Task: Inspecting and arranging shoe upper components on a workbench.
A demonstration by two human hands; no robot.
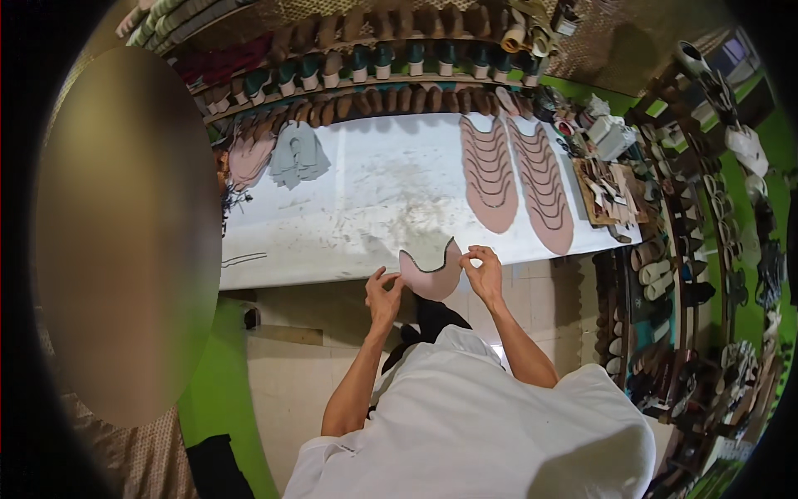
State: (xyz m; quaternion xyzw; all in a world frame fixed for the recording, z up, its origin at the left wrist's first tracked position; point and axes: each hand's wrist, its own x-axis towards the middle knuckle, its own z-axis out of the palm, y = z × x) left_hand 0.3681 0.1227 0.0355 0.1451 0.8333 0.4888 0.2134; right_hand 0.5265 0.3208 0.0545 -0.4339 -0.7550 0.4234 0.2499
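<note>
Between my two hands, at the near edge of the white table, hangs a pink shoe upper piece (431,280) with a dark trim along its curved top edge. My left hand (384,295) pinches its left side. On the other side, my right hand (483,273) grips the right corner between thumb and finger. Farther back on the table, two overlapping rows of similar pink pieces lie fanned out: a left row (492,212) and a right row (549,233).
The white table (366,200) has dark smudges. Grey cut pieces (298,156) and pink cut pieces (251,160) lie at its far left. A cluttered wooden board (594,212) sits at the right end. Shoe racks (657,274) stand to the right, with rows of shoes (382,102) behind.
</note>
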